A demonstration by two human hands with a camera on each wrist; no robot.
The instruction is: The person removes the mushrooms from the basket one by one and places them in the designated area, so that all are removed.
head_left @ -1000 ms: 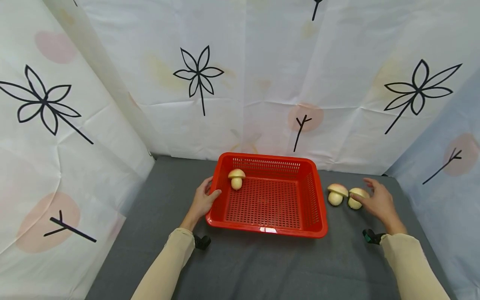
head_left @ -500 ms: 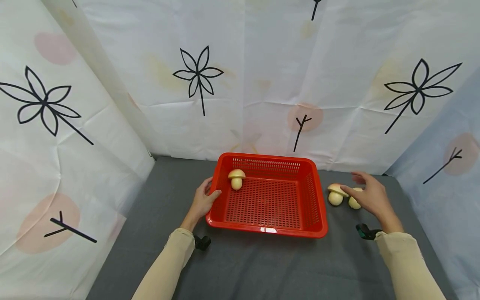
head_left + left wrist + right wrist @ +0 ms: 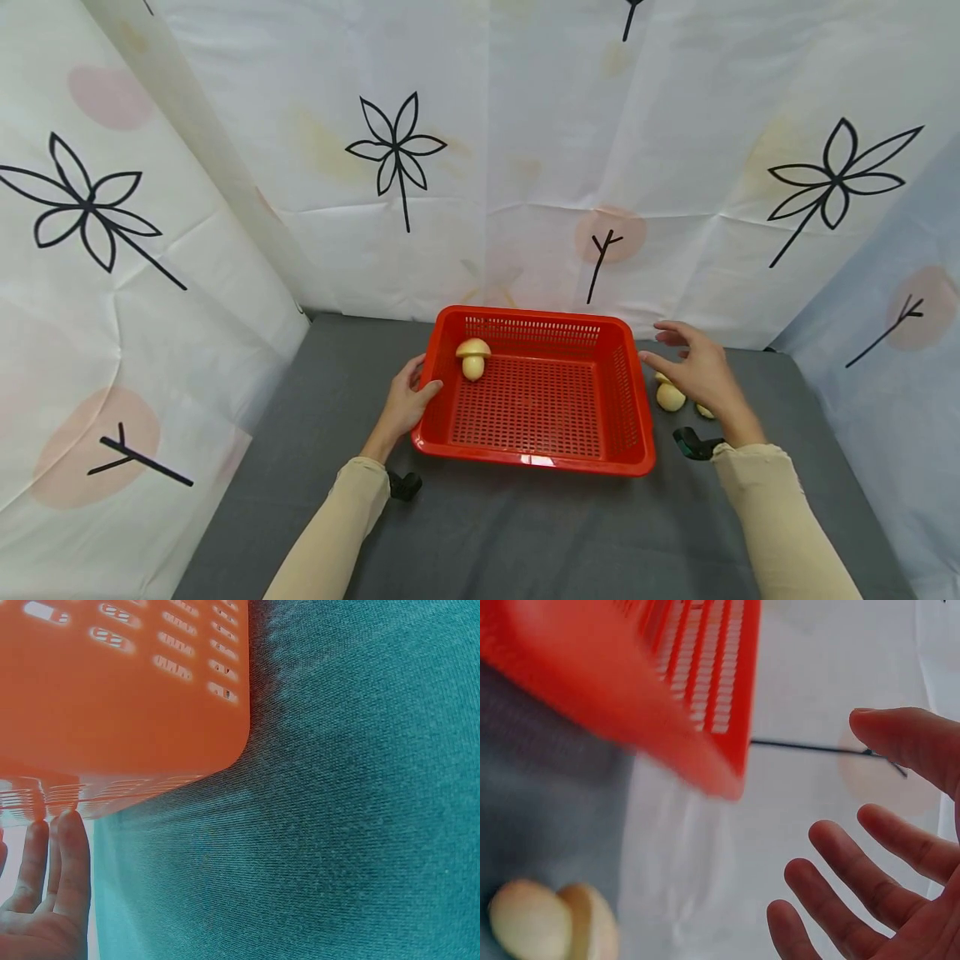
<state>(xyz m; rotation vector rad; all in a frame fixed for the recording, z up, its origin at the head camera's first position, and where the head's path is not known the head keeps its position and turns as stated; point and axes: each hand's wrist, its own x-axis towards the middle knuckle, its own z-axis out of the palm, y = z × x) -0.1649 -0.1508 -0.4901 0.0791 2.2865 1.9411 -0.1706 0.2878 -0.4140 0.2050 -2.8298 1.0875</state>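
A red perforated plastic basket (image 3: 525,408) stands on the grey cloth, with one toy mushroom (image 3: 473,358) inside near its left wall. My left hand (image 3: 405,400) grips the basket's left rim, thumb over the edge; in the left wrist view its fingers (image 3: 73,855) touch the outer wall. Empty and with fingers spread, my right hand (image 3: 697,367) hovers just beyond the basket's right rim. Beneath it, two more mushrooms lie on the cloth: the nearer-to-basket mushroom (image 3: 670,397) shows mostly its stem, and the other mushroom (image 3: 704,411) is largely hidden by the hand.
A white curtain (image 3: 525,167) printed with black leaves rises right behind the basket, and more fabric hangs on both sides. Grey cloth (image 3: 510,533) covers the table in front of the basket. Each wrist carries a small dark camera.
My right hand has moved left and a little away from me, from above the far-right mushroom past both mushrooms toward the basket's right rim. The left hand and basket have stayed put.
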